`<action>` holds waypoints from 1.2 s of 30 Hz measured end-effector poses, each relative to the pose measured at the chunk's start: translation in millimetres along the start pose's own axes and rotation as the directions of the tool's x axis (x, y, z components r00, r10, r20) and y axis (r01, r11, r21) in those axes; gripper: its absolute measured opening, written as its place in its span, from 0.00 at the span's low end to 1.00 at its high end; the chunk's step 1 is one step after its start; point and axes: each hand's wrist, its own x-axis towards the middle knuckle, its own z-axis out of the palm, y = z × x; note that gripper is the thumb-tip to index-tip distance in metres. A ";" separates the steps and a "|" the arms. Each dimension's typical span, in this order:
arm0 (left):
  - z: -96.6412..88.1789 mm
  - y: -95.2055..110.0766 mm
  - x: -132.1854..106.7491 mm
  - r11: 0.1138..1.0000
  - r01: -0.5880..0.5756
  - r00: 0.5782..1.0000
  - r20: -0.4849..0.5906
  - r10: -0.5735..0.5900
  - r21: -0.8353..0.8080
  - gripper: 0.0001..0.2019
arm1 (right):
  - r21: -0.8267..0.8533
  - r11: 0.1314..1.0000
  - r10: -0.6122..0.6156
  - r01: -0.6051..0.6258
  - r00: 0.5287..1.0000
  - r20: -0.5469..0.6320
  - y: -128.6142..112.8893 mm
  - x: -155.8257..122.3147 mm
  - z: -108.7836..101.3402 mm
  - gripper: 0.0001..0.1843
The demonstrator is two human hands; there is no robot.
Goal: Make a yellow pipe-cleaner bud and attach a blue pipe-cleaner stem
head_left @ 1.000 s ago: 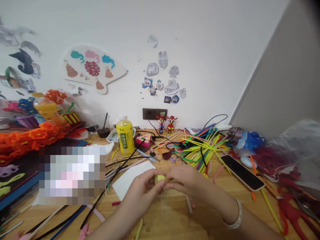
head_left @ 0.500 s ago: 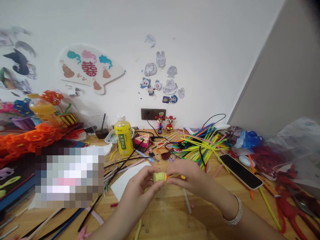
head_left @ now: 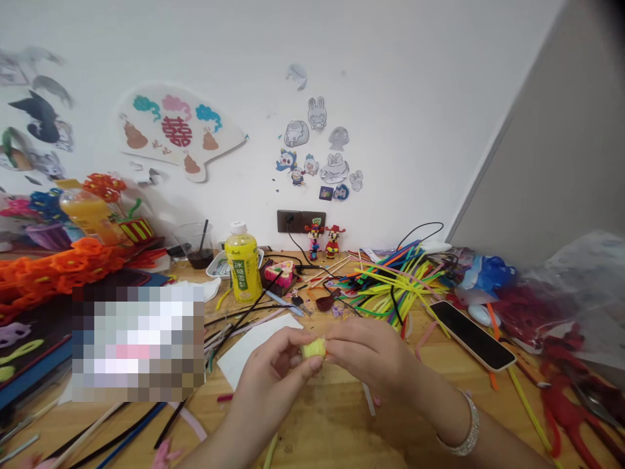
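Note:
A small yellow fuzzy roll (head_left: pixel 313 348), which looks like coiled pipe cleaner, is held above the middle of the table. My left hand (head_left: pixel 273 365) pinches it between thumb and fingers from the left. From the right, my right hand (head_left: pixel 368 348) closes its fingertips on the roll's right end; those fingertips partly cover that end. Behind and below my left hand a white sheet of paper (head_left: pixel 239 355) lies on the wood.
A heap of coloured pipe cleaners (head_left: pixel 405 277) lies at the back right, beside a phone (head_left: pixel 473 335). A yellow drink bottle (head_left: pixel 243 264) stands at the back, left of a pink cake-like craft piece (head_left: pixel 279 273). Red-handled pliers (head_left: pixel 566 404) lie far right.
My right fingers have closed in against the roll's right end. The orange bit seen there before is now covered. The left hand keeps its pinch.

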 end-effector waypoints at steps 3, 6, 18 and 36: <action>1.2 3.5 2.8 0.992 0.045 0.996 0.083 -0.036 -0.114 0.11 | -0.022 1.000 -0.003 0.004 0.999 0.038 1.0 0.1 -0.7 0.06; 0.6 3.8 6.9 0.974 0.146 0.971 0.212 -0.109 -0.171 0.11 | -0.065 0.997 -0.023 0.028 0.997 0.073 1.0 1.9 -2.0 0.07; 5.7 9.3 3.3 0.990 0.033 0.997 0.068 -0.024 -0.139 0.14 | 0.044 0.999 -0.018 0.018 1.000 0.008 3.0 4.6 -1.7 0.05; 5.3 9.0 1.3 0.995 0.072 0.997 0.030 -0.070 -0.072 0.11 | 0.056 0.994 -0.095 0.094 0.995 0.016 -0.7 4.8 -6.9 0.09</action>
